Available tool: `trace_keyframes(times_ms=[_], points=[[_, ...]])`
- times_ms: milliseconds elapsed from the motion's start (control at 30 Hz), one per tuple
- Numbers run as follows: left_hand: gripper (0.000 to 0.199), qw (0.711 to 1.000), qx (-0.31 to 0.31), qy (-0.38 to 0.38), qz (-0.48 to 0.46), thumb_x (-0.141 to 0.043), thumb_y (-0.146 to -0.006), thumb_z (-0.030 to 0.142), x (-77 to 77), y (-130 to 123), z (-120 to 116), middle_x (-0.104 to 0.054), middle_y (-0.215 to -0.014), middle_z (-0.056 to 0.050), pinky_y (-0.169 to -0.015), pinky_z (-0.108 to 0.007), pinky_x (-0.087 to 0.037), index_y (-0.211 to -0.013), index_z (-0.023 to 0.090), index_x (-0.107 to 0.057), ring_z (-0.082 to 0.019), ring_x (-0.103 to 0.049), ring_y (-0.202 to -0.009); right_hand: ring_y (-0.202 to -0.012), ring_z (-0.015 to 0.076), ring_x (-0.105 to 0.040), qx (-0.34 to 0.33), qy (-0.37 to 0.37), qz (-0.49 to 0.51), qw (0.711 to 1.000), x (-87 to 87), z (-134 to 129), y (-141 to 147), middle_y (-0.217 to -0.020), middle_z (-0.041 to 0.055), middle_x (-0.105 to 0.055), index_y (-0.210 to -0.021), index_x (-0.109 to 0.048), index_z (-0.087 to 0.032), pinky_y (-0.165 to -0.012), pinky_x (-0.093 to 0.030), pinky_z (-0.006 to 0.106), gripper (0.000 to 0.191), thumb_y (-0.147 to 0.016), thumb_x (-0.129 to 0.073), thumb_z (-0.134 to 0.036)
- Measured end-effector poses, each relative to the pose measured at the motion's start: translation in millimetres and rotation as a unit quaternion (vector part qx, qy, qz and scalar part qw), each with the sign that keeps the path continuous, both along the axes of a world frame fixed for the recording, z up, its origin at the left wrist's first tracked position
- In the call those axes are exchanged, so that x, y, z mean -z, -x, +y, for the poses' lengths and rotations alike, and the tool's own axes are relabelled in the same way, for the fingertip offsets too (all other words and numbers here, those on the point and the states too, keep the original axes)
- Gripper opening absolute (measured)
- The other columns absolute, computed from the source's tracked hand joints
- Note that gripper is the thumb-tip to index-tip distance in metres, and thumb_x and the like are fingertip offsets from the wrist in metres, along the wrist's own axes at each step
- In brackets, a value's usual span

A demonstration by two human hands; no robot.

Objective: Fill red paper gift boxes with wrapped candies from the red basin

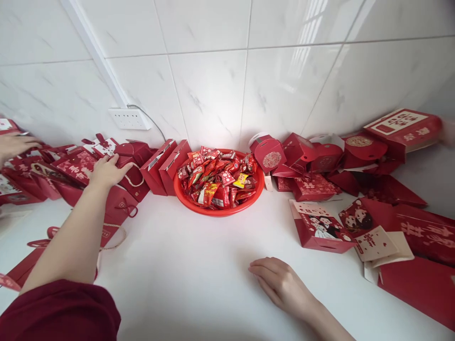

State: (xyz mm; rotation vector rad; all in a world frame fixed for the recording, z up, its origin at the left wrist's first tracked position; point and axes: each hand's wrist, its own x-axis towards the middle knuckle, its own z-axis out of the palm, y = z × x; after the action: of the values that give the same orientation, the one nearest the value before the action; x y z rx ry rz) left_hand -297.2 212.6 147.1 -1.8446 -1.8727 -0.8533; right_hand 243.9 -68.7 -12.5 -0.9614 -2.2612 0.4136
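Note:
My left hand (109,171) reaches over the row of red gift boxes at the left, fingers apart and thumb stretched to the right. It is at the tops of the boxes, beside a dark red box (133,154) with a rope handle; whether it touches one I cannot tell. On the white table (199,274) my right hand (279,284) rests with loosely bent fingers and nothing visible in it. Ahead of it stands a round red tray (220,211) heaped with wrapped candies (216,182).
Two slim red boxes (167,166) stand left of the tray. Folded red boxes (320,154) pile up at the right, with a box showing a cartoon couple (323,229) in front. Another person's hand (17,146) is over boxes at far left. A power strip (130,118) is on the tiled wall.

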Motion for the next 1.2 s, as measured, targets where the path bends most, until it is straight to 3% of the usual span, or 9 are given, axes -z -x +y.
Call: trace_keyframes(times_ms=[133, 233, 333, 467, 567, 700, 933, 1100, 1200], points=[[0.094, 0.998, -0.025, -0.045, -0.019, -0.065, -0.083, 0.064, -2.9, -46.0, -29.1, -0.035, -0.153, -0.030, -0.108, -0.074, -0.022, -0.140, -0.007, -0.041, -0.044, -0.033, -0.141, -0.091, 0.0219, -0.070, 0.001, -0.018, 0.003, 1.000, -1.6, 0.2, 2.9, -0.108, 0.0098, -0.072, -0.118, -0.063, -0.021, -0.078, -0.058, 0.036, 0.026, -0.098, -0.047, -0.015], [0.076, 0.979, 0.104, -0.170, 0.030, -0.066, -0.088, 0.045, 8.6, -108.0, -73.9, -0.035, -0.155, -0.022, -0.115, -0.061, -0.028, -0.146, 0.003, -0.039, -0.036, -0.034, -0.143, -0.096, 0.0220, -0.070, 0.007, -0.019, 0.003, 1.000, -4.3, 2.3, 2.3, -0.113, 0.0100, -0.071, -0.124, -0.059, -0.021, -0.082, -0.058, 0.037, 0.029, -0.098, -0.047, -0.015], [0.062, 0.911, 0.277, -0.292, 0.091, -0.071, -0.082, 0.026, 39.2, -183.9, -129.0, -0.052, -0.141, -0.015, -0.112, -0.050, -0.040, -0.140, 0.019, -0.050, -0.031, -0.052, -0.130, -0.103, 0.0215, -0.068, 0.013, -0.002, 0.016, 1.000, -3.6, 5.2, 1.1, -0.120, 0.0105, -0.068, -0.129, -0.056, -0.022, -0.087, -0.057, 0.037, 0.033, -0.098, -0.047, -0.016], [0.048, 0.807, 0.563, -0.069, 0.163, -0.058, -0.088, 0.019, 92.6, -277.6, -186.3, -0.067, -0.124, -0.004, -0.105, -0.039, -0.051, -0.134, 0.032, -0.057, -0.022, -0.065, -0.115, -0.117, 0.0211, -0.061, 0.021, 0.048, 0.059, 0.997, 10.4, 11.3, 0.1, -0.128, 0.0117, -0.063, -0.129, -0.055, -0.022, -0.098, -0.053, 0.037, 0.036, -0.093, -0.051, -0.014], [0.043, 0.795, 0.581, 0.127, 0.116, -0.055, -0.094, 0.026, 126.1, -318.1, -196.6, -0.062, -0.137, -0.007, -0.105, -0.037, -0.052, -0.137, 0.028, -0.055, -0.023, -0.062, -0.123, -0.121, 0.0227, -0.059, 0.032, 0.057, 0.050, 0.997, 23.0, 18.0, -4.8, -0.131, 0.0127, -0.062, -0.127, -0.056, -0.021, -0.102, -0.050, 0.040, 0.037, -0.090, -0.055, -0.013], [0.058, 0.808, 0.509, 0.281, 0.099, -0.050, -0.098, 0.047, 156.2, -330.9, -179.2, -0.035, -0.161, -0.006, -0.120, -0.049, -0.033, -0.152, 0.032, -0.037, -0.027, -0.035, -0.147, -0.130, 0.0246, -0.054, 0.015, 0.035, -0.010, 0.999, 28.4, 25.6, -13.7, -0.138, 0.0131, -0.059, -0.128, -0.057, -0.020, -0.108, -0.045, 0.044, 0.036, -0.093, -0.057, -0.020], [0.062, 0.813, 0.489, 0.309, 0.064, -0.046, -0.099, 0.051, 171.4, -326.8, -168.7, -0.030, -0.163, -0.002, -0.125, -0.050, -0.019, -0.156, 0.035, -0.028, -0.025, -0.025, -0.152, -0.134, 0.0238, -0.051, 0.021, 0.026, -0.053, 0.998, 16.8, 40.4, -13.5, -0.140, 0.0134, -0.059, -0.130, -0.059, -0.019, -0.110, -0.043, 0.042, 0.039, -0.092, -0.062, -0.023], [0.060, 0.812, 0.481, 0.320, 0.079, -0.045, -0.099, 0.051, 172.0, -327.5, -166.7, -0.027, -0.164, -0.001, -0.125, -0.052, -0.018, -0.155, 0.035, -0.031, -0.025, -0.022, -0.153, -0.088, 0.0172, -0.072, 0.005, 0.056, -0.090, 0.994, -53.3, 65.0, -48.7, -0.102, 0.0046, -0.076, -0.103, -0.072, -0.021, -0.082, -0.055, 0.029, 0.016, -0.094, -0.058, -0.022], [0.059, 0.811, 0.483, 0.321, 0.077, -0.045, -0.099, 0.050, 172.3, -327.0, -165.9, -0.027, -0.164, -0.001, -0.125, -0.051, -0.018, -0.155, 0.036, -0.030, -0.024, -0.022, -0.153, -0.099, 0.0215, -0.069, 0.091, -0.003, -0.059, 0.994, -114.6, 87.1, -66.7, -0.112, 0.0077, -0.073, -0.111, -0.069, -0.019, -0.090, -0.051, 0.034, 0.023, -0.099, -0.053, -0.031]])
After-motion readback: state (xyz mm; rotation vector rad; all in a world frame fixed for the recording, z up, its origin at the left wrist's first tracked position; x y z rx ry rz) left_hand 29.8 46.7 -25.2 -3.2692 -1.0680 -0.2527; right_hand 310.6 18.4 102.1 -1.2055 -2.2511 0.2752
